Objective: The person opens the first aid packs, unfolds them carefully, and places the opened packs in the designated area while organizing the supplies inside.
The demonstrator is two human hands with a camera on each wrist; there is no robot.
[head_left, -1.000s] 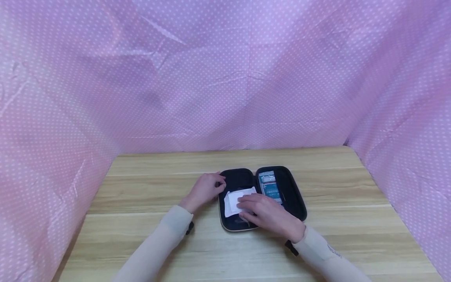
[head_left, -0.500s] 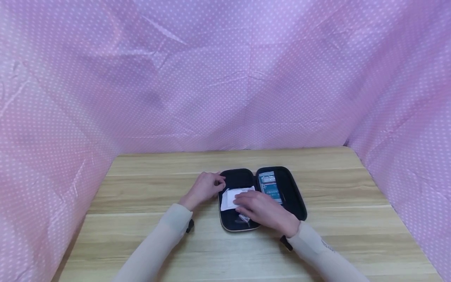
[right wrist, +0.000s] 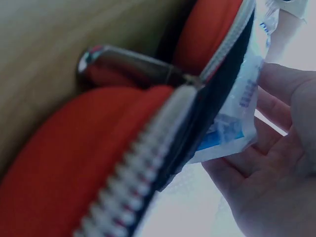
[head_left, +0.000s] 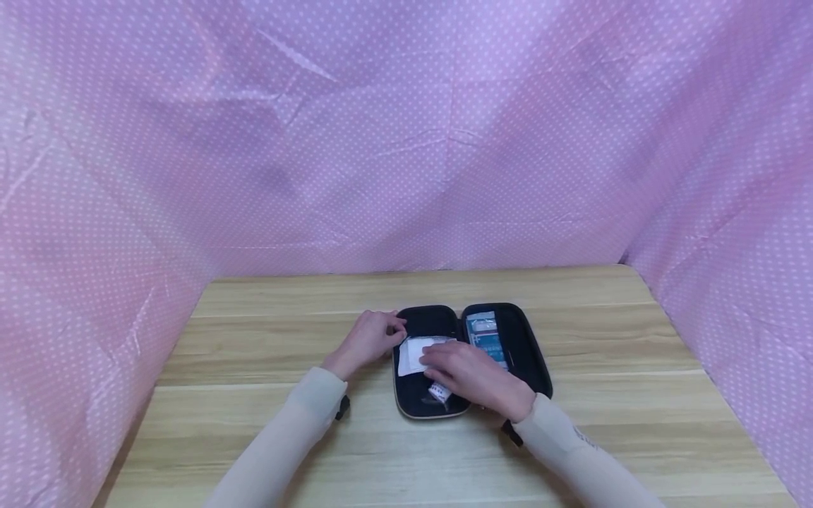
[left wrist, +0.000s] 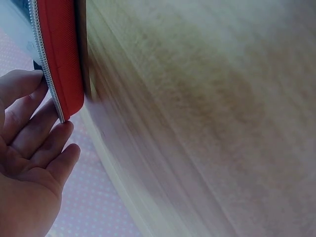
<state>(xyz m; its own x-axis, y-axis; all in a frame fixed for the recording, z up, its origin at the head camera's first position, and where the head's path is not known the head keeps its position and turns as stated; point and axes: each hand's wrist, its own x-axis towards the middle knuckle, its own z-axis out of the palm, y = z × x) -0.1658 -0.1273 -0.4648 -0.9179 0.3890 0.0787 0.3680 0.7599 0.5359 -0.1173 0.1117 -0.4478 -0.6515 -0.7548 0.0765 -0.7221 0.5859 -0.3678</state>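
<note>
A zip case [head_left: 430,321] with a black inside lies unfolded on the table; its outside is red in both wrist views. My left hand [head_left: 368,340] pinches its left rim, the thumb by the zip teeth [left wrist: 43,64] and other fingertips at the edge. A flat white packet [head_left: 411,355] lies in the left half. My right hand [head_left: 478,374] rests over that packet with fingers extended, covering its right part; the right wrist view shows the packet [right wrist: 244,101] across the fingertips. Below the packet sits a small white wrapped roll [head_left: 438,392] with purple print.
Teal-and-clear packets [head_left: 488,346] sit in the right half of the case, partly behind my right hand. A metal zip pull [right wrist: 131,64] sticks out at the case's edge. Pink dotted cloth [head_left: 406,176] surrounds the wooden table [head_left: 286,303].
My right hand has slid the white packet up and left within the case's left half, uncovering the small wrapped roll. My left hand stays at the rim.
</note>
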